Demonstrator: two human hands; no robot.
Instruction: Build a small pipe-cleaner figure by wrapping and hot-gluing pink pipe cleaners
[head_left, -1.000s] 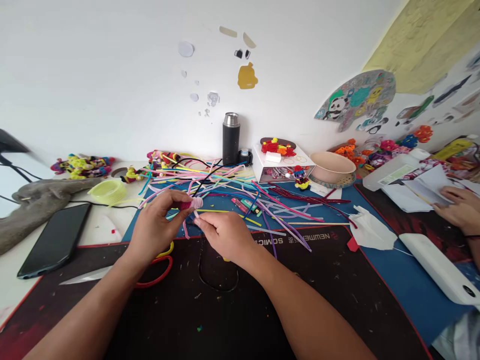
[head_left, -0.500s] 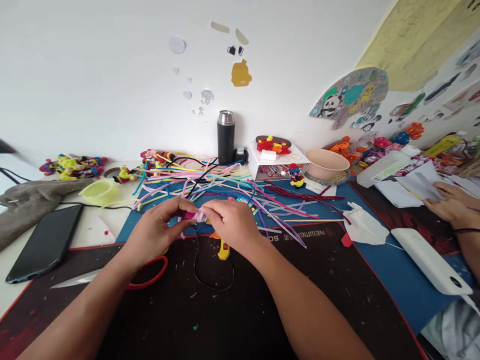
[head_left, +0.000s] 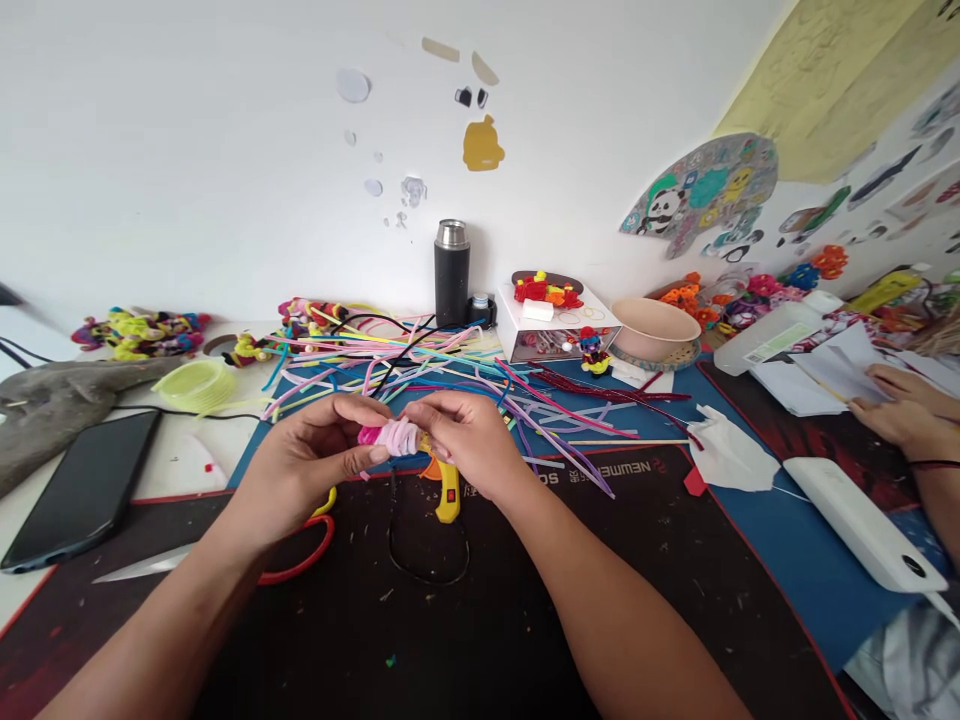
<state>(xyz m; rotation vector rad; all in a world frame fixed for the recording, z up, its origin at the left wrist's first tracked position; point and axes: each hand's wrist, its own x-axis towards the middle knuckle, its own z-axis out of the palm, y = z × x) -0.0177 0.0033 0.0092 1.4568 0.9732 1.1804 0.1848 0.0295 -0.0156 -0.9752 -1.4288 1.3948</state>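
My left hand (head_left: 304, 455) grips a small coiled pipe-cleaner piece (head_left: 397, 437), pale pink with a deep pink end, between thumb and fingers. Close by its right end is my right hand (head_left: 472, 440), fingers curled and pressed together; what they pinch is hidden. Just behind and below the hands lies a yellow hot glue gun (head_left: 448, 495), its black cord looped on the dark mat. Scissors with red handles (head_left: 315, 555) rest partly under my left forearm, blade pointing left. Loose coloured pipe cleaners (head_left: 442, 360) are heaped beyond both hands.
A phone (head_left: 82, 490) lies at left beside a grey branch-like object (head_left: 67, 390). At the back stand a black thermos (head_left: 451, 275), a white box (head_left: 559, 330) and a round bowl (head_left: 652, 325). To the right are a white device (head_left: 862, 520) and another person's hands (head_left: 900, 405) holding paper.
My right fingers have shifted slightly right, off the middle of the coiled piece, so more of its pale pink coils show. My left hand keeps its grip, slightly farther left.
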